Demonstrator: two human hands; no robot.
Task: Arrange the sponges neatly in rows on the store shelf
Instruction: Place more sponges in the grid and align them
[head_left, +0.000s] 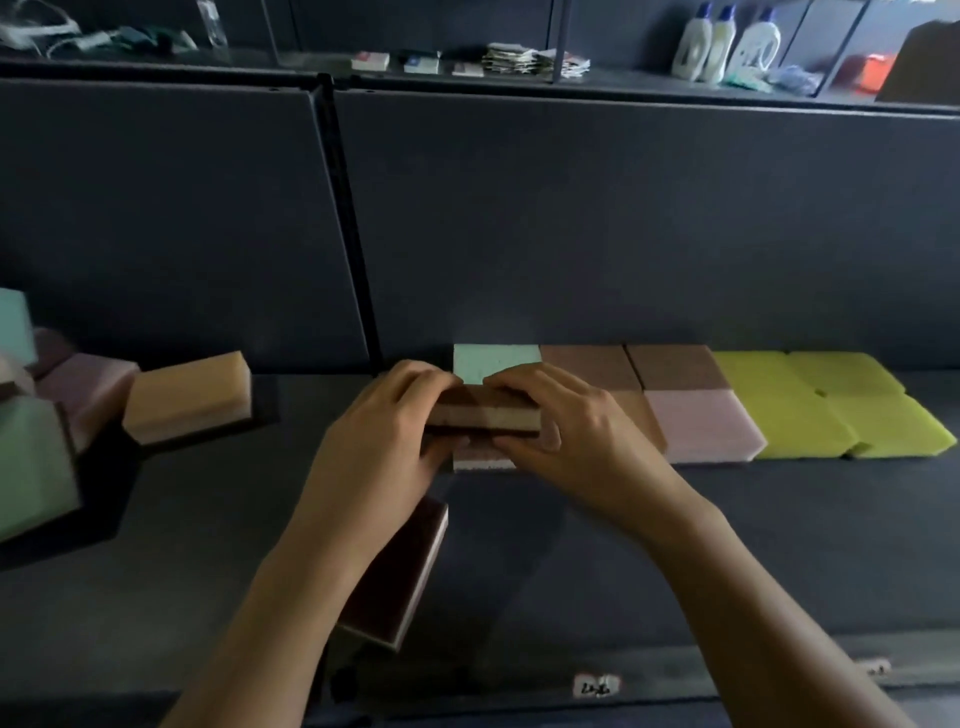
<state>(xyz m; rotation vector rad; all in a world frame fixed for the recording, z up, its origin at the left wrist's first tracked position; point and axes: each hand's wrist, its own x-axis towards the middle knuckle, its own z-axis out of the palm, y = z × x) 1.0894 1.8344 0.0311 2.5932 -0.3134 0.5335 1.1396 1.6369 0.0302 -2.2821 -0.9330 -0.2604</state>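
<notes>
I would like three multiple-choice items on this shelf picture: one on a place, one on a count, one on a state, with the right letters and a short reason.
1. Where do the yellow-green sponges lie?
A. at the right end of the row
B. in a basket
C. on the floor

2. How many white bottles stand on the upper shelf?
A. one
B. three
C. five

3. How is the brown and cream sponge held?
A. it lies untouched
B. by one hand only
C. by both hands

1 A: they lie right of the pink sponge.
2 B: three blue-capped bottles stand together.
3 C: the left hand and the right hand grip its ends.
</notes>
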